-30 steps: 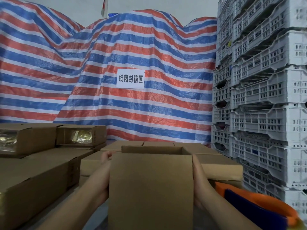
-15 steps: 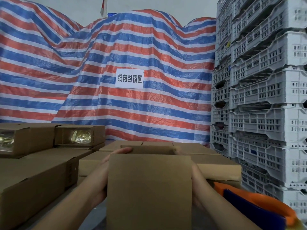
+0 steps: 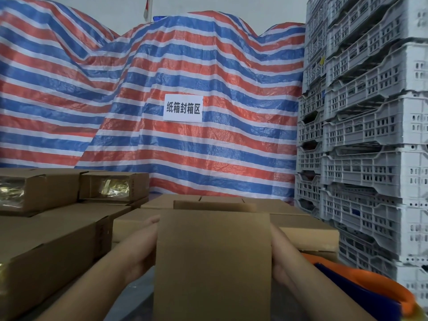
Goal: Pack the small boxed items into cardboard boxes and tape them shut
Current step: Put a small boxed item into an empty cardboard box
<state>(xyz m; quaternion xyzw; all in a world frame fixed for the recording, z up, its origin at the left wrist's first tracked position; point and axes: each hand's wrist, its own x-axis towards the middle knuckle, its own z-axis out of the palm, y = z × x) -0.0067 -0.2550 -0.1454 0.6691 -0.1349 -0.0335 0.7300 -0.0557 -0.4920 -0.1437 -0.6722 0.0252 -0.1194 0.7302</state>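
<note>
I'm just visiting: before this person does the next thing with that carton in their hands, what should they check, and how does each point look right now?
1. Both hands on the carton: ok; left hand and right hand press its two sides.
2. Firm grip: cannot tell; the fingers are hidden behind the carton.
3. Top flaps closed: not ok; the far flap stands up.
4. Contents packed: cannot tell; the inside is out of sight.
5. Tape dispenser within reach: ok; it lies beside the right forearm.
6. Seam taped: cannot tell.

A storeroom or warehouse packing spot: a tall stack of gray plastic crates (image 3: 370, 135) on the right, brown cardboard boxes (image 3: 51, 246) lower left, a big striped tarp (image 3: 115, 89) behind.
</note>
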